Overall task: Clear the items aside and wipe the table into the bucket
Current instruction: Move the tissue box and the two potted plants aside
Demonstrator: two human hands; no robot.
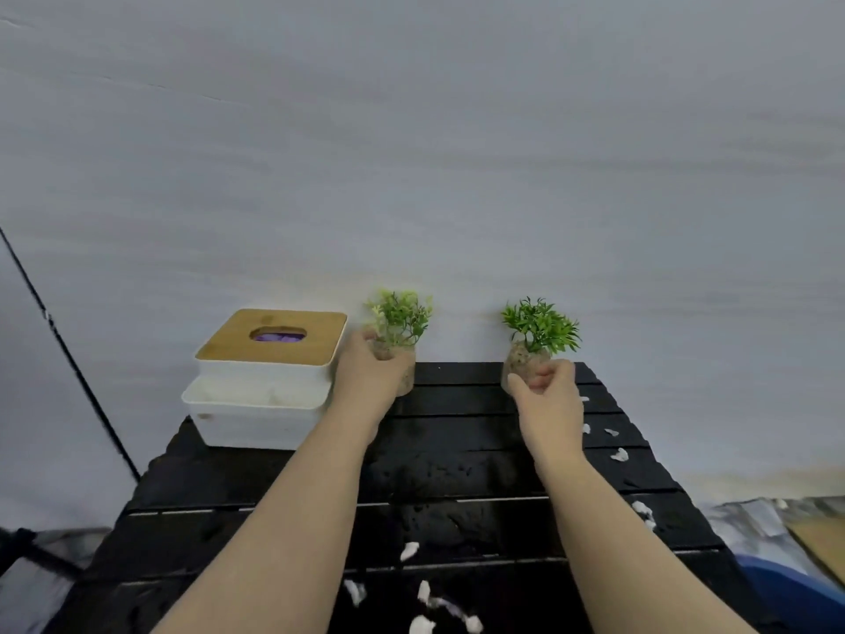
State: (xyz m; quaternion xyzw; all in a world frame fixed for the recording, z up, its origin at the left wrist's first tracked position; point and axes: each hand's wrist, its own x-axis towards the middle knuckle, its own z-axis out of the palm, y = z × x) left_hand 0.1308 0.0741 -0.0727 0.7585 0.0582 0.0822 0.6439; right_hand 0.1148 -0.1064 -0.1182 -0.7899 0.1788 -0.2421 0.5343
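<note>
White scraps (423,592) litter the near table (457,450); beyond them the left hand (370,372) is closed around one small potted plant (398,331) and the right hand (546,386) around the other (539,334), at the far edge. Two plants, probably light and top-heavy: grip the pots. Beside them, two stacked boxes (260,391)

A plain pale grey wall (411,153) fills most of the view, evenly lit and blurred by motion. A thin dark line (68,354) slants down across it at the far left. Below stands a black slatted tabletop (434,450) with pale gaps between the boards. Lower left shows a dark frame piece (41,555). Lower right shows grey crumpled sheeting (750,519), a brown board (823,542) and something blue (795,597)
</note>
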